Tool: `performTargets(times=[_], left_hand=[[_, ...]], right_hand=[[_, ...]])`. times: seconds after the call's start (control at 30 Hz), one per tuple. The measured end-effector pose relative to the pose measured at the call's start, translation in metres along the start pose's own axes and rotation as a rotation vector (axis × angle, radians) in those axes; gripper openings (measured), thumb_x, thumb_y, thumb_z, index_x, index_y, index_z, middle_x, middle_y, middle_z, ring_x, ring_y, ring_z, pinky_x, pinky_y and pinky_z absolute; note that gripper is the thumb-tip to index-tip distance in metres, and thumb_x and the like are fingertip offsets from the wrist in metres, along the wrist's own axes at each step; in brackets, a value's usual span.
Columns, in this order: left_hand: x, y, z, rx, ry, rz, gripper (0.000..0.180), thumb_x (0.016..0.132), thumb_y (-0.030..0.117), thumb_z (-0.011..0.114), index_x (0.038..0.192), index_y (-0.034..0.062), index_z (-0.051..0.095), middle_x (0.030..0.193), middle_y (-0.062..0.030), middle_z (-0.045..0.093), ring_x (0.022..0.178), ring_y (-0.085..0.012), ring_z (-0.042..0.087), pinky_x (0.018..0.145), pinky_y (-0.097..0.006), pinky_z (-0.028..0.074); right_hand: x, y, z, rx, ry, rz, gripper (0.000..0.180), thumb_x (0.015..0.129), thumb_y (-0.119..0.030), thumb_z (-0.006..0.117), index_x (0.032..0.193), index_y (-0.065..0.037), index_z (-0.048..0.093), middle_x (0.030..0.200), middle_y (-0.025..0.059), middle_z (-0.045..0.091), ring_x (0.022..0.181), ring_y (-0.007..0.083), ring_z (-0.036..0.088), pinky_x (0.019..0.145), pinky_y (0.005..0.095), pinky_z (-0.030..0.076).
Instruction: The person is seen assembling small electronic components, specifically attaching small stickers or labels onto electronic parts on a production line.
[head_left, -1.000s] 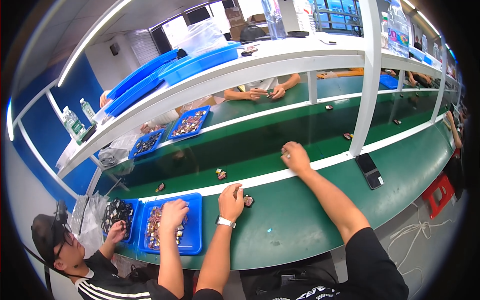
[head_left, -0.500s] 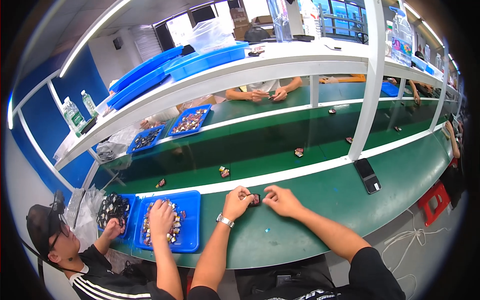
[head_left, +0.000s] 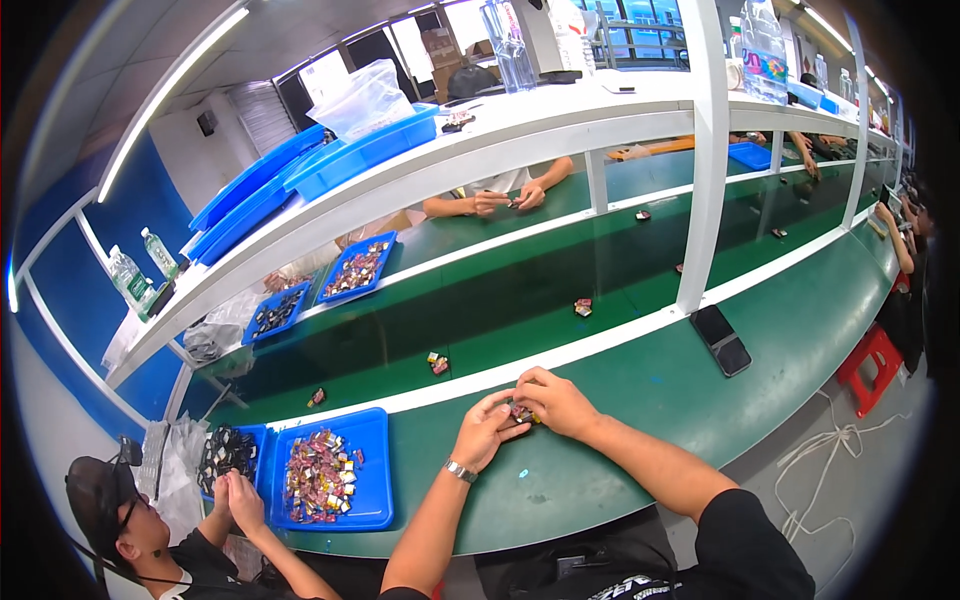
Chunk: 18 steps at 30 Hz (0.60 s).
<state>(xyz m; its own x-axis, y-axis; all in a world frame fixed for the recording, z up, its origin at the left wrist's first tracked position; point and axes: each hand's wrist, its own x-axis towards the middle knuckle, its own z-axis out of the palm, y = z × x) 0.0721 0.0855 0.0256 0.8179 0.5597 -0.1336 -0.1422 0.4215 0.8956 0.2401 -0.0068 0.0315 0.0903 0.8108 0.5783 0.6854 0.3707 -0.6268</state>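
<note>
My left hand (head_left: 484, 432), with a metal-banded watch on its wrist, is closed around a small dark piece with pink and yellow bits (head_left: 522, 413). From the right, the fingers of my right hand (head_left: 556, 402) are bent down onto the same piece, pinching at it. Fingers hide much of the piece, so its exact kind does not show. Both hands are just above the green worktop (head_left: 590, 470). Left of them is a blue tray (head_left: 376, 470) with a heap of small pink, yellow and white parts (head_left: 318, 478).
At my left a co-worker's hands (head_left: 238, 497) meet beside a heap of black parts (head_left: 228, 455). A dark phone (head_left: 720, 340) lies to the right. Beyond a white rail, small pieces (head_left: 437, 362) sit spaced along the green belt (head_left: 510, 325). A white post (head_left: 706, 150) rises ahead.
My right hand has come in to the piece in my left hand. The co-worker's hand has left the blue tray and joined the other hand. The view has shifted slightly.
</note>
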Motion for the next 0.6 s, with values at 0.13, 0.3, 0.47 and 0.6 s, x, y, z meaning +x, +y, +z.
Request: performTargets(times=[0.13,0.3,0.47,0.6], left_hand=[[0.005,-0.006,-0.010,-0.038,0.049,0.041,0.033,0.100,0.007,0.049,0.131,-0.0033,0.047,0.110,-0.0124,0.063,0.097,-0.0214,0.065,0.092,-0.041,0.057],[0.004,-0.008,-0.007,-0.023,0.103,0.069,0.032,0.099,0.008,0.052,0.129,-0.0022,0.049,0.110,-0.0132,0.064,0.098,-0.0226,0.066,0.093,-0.043,0.056],[0.004,-0.012,-0.008,0.042,0.115,0.081,0.030,0.099,0.007,0.051,0.128,-0.0029,0.050,0.109,-0.0125,0.064,0.096,-0.0210,0.066,0.091,-0.040,0.057],[0.005,-0.014,-0.006,0.083,0.121,0.098,0.029,0.100,0.007,0.050,0.126,-0.0037,0.052,0.106,-0.0116,0.065,0.096,-0.0195,0.066,0.088,-0.036,0.059]], right_hand=[[0.002,-0.005,-0.005,-0.168,0.001,-0.115,0.019,0.085,-0.011,0.068,0.104,-0.011,0.066,0.105,0.0068,0.060,0.091,0.0253,0.063,0.076,0.0361,0.054],[0.005,-0.002,-0.005,-0.275,-0.025,-0.207,0.017,0.084,-0.015,0.068,0.101,-0.012,0.065,0.108,0.0055,0.060,0.095,0.0261,0.062,0.078,0.0374,0.053],[0.006,-0.001,-0.003,-0.305,-0.117,-0.208,0.016,0.082,-0.015,0.067,0.096,-0.009,0.063,0.112,0.0064,0.060,0.100,0.0277,0.059,0.083,0.0387,0.050],[0.006,0.007,0.000,-0.274,-0.136,-0.220,0.015,0.083,-0.015,0.067,0.095,-0.007,0.062,0.115,0.0083,0.058,0.104,0.0289,0.057,0.086,0.0394,0.050]])
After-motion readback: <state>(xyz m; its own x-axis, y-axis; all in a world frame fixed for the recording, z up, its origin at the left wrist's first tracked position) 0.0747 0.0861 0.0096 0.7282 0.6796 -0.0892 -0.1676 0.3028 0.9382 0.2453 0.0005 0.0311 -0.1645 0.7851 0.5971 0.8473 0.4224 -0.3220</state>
